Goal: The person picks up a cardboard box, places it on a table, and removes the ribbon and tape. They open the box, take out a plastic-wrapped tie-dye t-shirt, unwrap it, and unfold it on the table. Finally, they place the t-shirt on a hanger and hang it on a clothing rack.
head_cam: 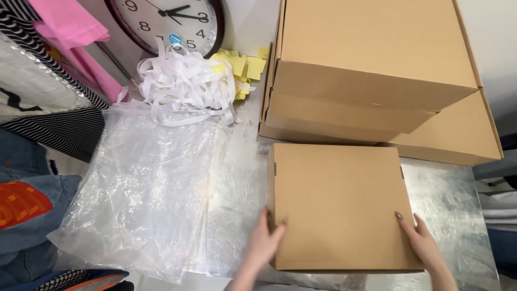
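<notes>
Leftmost, clear plastic bags (pixel 145 188) lie on the metal surface (pixel 242 178). Next, the left hand (pixel 264 242), fingers together, presses the closed cardboard box (pixel 339 205) at its left edge; the right hand (pixel 423 242), fingers slightly spread, rests on its right corner. Stacked boxes (pixel 371 75) stand behind.

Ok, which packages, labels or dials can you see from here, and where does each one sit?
Flat closed brown cardboard box: front centre on the metal table, both hands on its near corners.
Stack of larger brown cardboard boxes: behind it, against the wall.
Pile of clear plastic bags: left of the flat box.
Round white-faced wall clock with a dark rim: top left, cut off by the frame.
</notes>
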